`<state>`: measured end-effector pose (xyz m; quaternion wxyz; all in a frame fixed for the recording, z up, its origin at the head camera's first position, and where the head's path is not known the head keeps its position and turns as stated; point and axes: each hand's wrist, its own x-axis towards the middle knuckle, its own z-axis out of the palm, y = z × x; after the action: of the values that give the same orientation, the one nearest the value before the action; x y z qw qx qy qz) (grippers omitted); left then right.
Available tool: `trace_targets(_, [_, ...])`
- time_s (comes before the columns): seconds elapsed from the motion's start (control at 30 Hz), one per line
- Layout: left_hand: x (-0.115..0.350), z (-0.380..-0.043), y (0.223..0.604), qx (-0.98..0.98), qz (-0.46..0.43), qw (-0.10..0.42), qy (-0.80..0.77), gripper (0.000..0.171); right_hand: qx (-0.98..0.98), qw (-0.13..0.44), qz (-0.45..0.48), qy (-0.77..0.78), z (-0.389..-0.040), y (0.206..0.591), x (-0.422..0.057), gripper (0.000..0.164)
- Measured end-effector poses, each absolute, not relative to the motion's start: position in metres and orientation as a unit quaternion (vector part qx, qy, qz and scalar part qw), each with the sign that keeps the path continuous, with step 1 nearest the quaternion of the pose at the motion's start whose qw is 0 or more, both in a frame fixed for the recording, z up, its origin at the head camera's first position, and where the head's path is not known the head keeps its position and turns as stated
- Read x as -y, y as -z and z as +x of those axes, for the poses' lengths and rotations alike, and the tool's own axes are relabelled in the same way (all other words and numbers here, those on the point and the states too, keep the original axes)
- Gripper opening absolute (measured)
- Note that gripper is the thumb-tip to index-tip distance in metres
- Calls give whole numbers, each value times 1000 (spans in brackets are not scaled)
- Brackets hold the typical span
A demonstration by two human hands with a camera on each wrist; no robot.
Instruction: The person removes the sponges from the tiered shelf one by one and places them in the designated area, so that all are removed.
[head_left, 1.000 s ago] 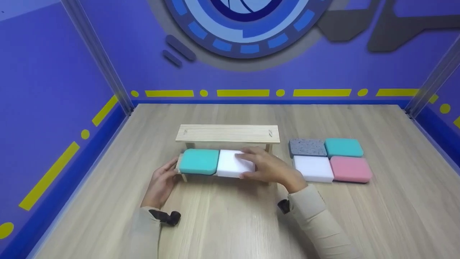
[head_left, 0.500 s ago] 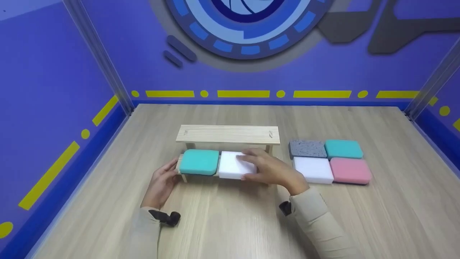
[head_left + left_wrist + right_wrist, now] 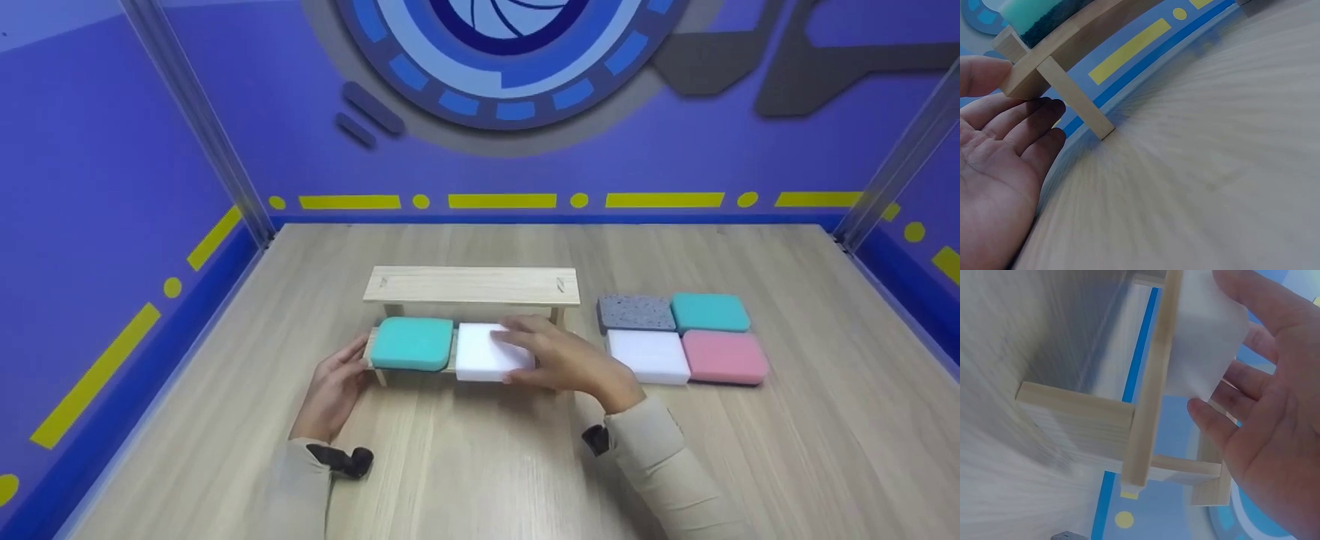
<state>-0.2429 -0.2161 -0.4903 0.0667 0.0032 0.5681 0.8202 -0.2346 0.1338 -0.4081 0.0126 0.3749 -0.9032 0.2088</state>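
A small two-tier wooden rack (image 3: 472, 286) stands on the table. On its lower board (image 3: 1154, 382) lies a turquoise sponge (image 3: 412, 343), with a dark underside in the left wrist view. My left hand (image 3: 335, 390) pinches the left end of that board, thumb above and fingers beneath. To the right of the turquoise sponge, a white sponge block (image 3: 487, 352) sits on the same board, a narrow gap between them. My right hand (image 3: 566, 356) grips the white block from its right side, thumb at the front and fingers over the back.
Right of the rack, sponges lie in a two-by-two group: a speckled grey one (image 3: 636, 312), a turquoise one (image 3: 710, 312), a white one (image 3: 648, 356) and a pink one (image 3: 725, 356). Blue printed walls (image 3: 480, 176) enclose the table (image 3: 465, 465) at the back and sides.
My right hand has shifted the white block slightly right, opening a narrow gap beside the turquoise sponge. The left hand keeps its hold on the board's end. The head view has tilted slightly.
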Motion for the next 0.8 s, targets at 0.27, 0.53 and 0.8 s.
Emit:
trace_targets(0.27, [217, -243, 488, -576, 5, 65, -815, 56, 905, -7, 366, -218, -229, 406, -138, 58])
trace_targets(0.53, [217, -243, 489, -587, 3, 64, -807, 55, 905, -10, 363, -222, -225, 405, -147, 59])
trace_targets(0.8, [216, -243, 490, -583, -1, 62, -810, 53, 906, -3, 366, -213, -222, 404, -158, 60])
